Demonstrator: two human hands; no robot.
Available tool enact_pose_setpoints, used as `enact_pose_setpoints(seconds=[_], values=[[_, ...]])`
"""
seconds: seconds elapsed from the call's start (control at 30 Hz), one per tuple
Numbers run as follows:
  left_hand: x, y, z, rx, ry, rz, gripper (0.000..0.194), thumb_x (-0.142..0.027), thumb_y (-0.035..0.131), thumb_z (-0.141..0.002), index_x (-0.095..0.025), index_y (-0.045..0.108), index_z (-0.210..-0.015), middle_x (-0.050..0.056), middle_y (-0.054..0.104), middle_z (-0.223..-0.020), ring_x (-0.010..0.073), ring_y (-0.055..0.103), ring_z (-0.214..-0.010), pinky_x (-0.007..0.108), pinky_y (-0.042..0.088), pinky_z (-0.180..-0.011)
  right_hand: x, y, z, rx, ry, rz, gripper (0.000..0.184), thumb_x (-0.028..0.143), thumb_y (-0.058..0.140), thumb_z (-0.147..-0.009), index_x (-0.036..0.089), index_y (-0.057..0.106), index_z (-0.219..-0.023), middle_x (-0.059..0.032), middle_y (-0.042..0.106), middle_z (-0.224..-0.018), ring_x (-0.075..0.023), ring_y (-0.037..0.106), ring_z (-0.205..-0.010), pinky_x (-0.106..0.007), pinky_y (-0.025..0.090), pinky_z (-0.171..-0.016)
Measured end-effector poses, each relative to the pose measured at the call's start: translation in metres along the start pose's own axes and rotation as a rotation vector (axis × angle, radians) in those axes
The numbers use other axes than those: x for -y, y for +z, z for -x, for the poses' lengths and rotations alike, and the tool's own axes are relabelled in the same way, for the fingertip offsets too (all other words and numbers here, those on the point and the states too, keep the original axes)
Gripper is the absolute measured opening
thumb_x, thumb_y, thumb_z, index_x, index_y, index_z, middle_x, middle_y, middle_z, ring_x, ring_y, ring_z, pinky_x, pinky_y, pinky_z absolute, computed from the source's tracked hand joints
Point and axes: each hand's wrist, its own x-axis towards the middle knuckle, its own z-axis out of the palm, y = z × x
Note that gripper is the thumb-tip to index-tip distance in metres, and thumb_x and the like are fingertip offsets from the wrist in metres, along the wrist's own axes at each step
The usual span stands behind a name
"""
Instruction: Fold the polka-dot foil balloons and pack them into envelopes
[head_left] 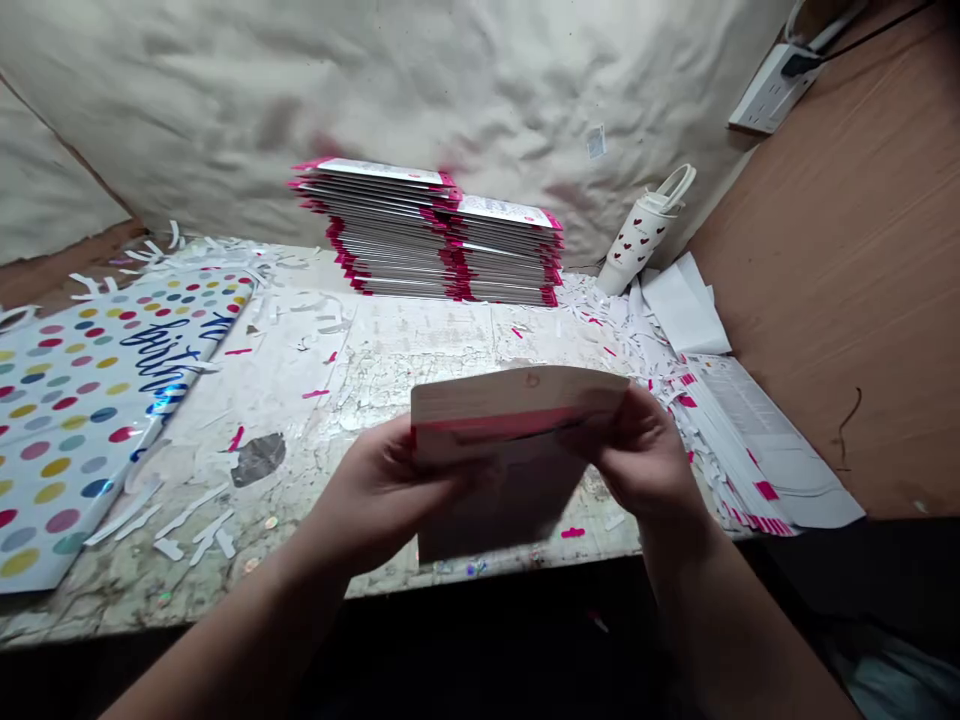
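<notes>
Polka-dot sheet (pixel 88 385): white, dotted in pink, red, yellow, teal, grey and blue; overprinted with dark blue script. Stacks (pixel 390 240): edged in magenta, layered grey-white. Tumbler (pixel 636 245): white, patterned with dark red hearts. Tabletop (pixel 300 500): off-white, mottled with grey-brown. Right-hand panel (pixel 840 260): brown.

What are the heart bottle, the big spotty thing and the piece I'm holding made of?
The heart bottle is smooth and pale with a soft sheen: maybe coated metal, maybe hard plastic. The spotty thing looks like glossy plastic film or shiny coated paper, because light glares off it. The held piece seems to be thin card, fairly dull, since its top edge curves.
</notes>
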Motion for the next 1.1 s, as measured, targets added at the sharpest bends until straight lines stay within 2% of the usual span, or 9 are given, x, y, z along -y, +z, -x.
enact_pose_setpoints(seconds=[0.07, 0.17, 0.23, 0.3, 0.43, 0.67, 0.77, 0.87, 1.1], values=[[0.001, -0.001, -0.001, 0.047, -0.107, 0.149, 0.02, -0.029, 0.066, -0.076, -0.019, 0.067, -0.094, 0.004, 0.07, -0.089, 0.022, 0.064, -0.084, 0.036, 0.051, -0.078, -0.001, -0.007, -0.01, 0.048, 0.036, 0.005, 0.022, 0.039, 0.07, -0.07, 0.023, 0.064, -0.083, -0.0026, 0.068, -0.082, -0.0207, 0.063, -0.079, -0.034, 0.051, -0.071], [0.018, 0.0, -0.003, 0.088, -0.259, 0.217, 0.022, -0.035, 0.062, -0.078, -0.014, 0.067, -0.08, 0.003, 0.066, -0.071, 0.016, 0.06, -0.066, 0.03, 0.05, -0.067, -0.011, -0.015, -0.023, 0.074, 0.182, 0.16, 0.033, 0.051, 0.054, -0.08, 0.018, 0.062, -0.076, -0.0033, 0.062, -0.066, -0.0165, 0.058, -0.058, -0.029, 0.047, -0.053], [0.036, 0.003, -0.002, 0.033, -0.373, 0.24, 0.028, -0.039, 0.063, -0.076, -0.011, 0.064, -0.071, 0.002, 0.06, -0.059, 0.0118, 0.053, -0.052, 0.023, 0.044, -0.051, -0.02, -0.014, -0.023, -0.047, 0.113, 0.381, 0.033, 0.048, 0.049, -0.084, 0.018, 0.06, -0.081, -0.0029, 0.06, -0.066, -0.0149, 0.054, -0.055, -0.029, 0.046, -0.053], [0.051, 0.012, 0.001, -0.069, -0.44, 0.291, 0.03, -0.04, 0.064, -0.074, -0.011, 0.06, -0.068, 0.0, 0.055, -0.054, 0.009, 0.047, -0.046, 0.02, 0.036, -0.043, -0.028, -0.006, -0.014, -0.063, -0.09, 0.626, 0.021, 0.037, 0.05, -0.086, 0.019, 0.061, -0.088, -0.0047, 0.062, -0.077, -0.017, 0.057, -0.067, -0.032, 0.048, -0.065], [0.065, 0.032, 0.009, -0.148, -0.402, 0.412, 0.027, -0.038, 0.063, -0.075, -0.011, 0.059, -0.074, 0.0, 0.055, -0.06, 0.0099, 0.049, -0.055, 0.02, 0.038, -0.051, -0.036, 0.02, 0.016, 0.256, -0.352, 0.887, 0.02, 0.015, 0.046, -0.086, 0.018, 0.063, -0.095, -0.0085, 0.063, -0.09, -0.0203, 0.057, -0.086, -0.034, 0.047, -0.079], [0.06, 0.044, 0.015, -0.171, -0.355, 0.268, 0.028, -0.039, 0.058, -0.079, -0.012, 0.056, -0.07, -0.003, 0.05, -0.057, 0.0077, 0.042, -0.05, 0.019, 0.033, -0.046, -0.043, 0.032, 0.027, 0.235, -0.404, 1.019, 0.02, 0.011, 0.043, -0.086, 0.014, 0.062, -0.086, -0.0098, 0.062, -0.085, -0.0206, 0.056, -0.082, -0.034, 0.046, -0.076], [0.057, 0.044, 0.016, -0.16, -0.37, 0.213, 0.031, -0.04, 0.056, -0.079, -0.014, 0.052, -0.065, -0.005, 0.046, -0.049, 0.0069, 0.04, -0.043, 0.018, 0.03, -0.041, -0.042, 0.023, 0.021, 0.223, -0.322, 0.942, 0.016, 0.011, 0.045, -0.086, 0.015, 0.061, -0.086, -0.0069, 0.064, -0.084, -0.018, 0.057, -0.08, -0.03, 0.046, -0.075], [0.055, 0.044, 0.015, -0.15, -0.389, 0.182, 0.031, -0.04, 0.054, -0.08, -0.014, 0.05, -0.064, -0.004, 0.048, -0.047, 0.0074, 0.043, -0.041, 0.018, 0.033, -0.04, -0.036, 0.015, 0.017, 0.322, -0.243, 0.914, 0.014, 0.013, 0.048, -0.086, 0.018, 0.061, -0.088, -0.0029, 0.065, -0.084, -0.0145, 0.059, -0.078, -0.025, 0.045, -0.072], [0.048, 0.049, 0.009, -0.159, -0.351, 0.025, 0.032, -0.038, 0.052, -0.081, -0.016, 0.047, -0.059, -0.005, 0.048, -0.043, 0.0075, 0.045, -0.038, 0.016, 0.031, -0.036, -0.012, 0.039, 0.022, 0.551, -0.31, 1.437, 0.015, 0.004, 0.048, -0.078, 0.016, 0.056, -0.072, -0.0057, 0.059, -0.07, -0.0174, 0.053, -0.062, -0.027, 0.036, -0.054]])
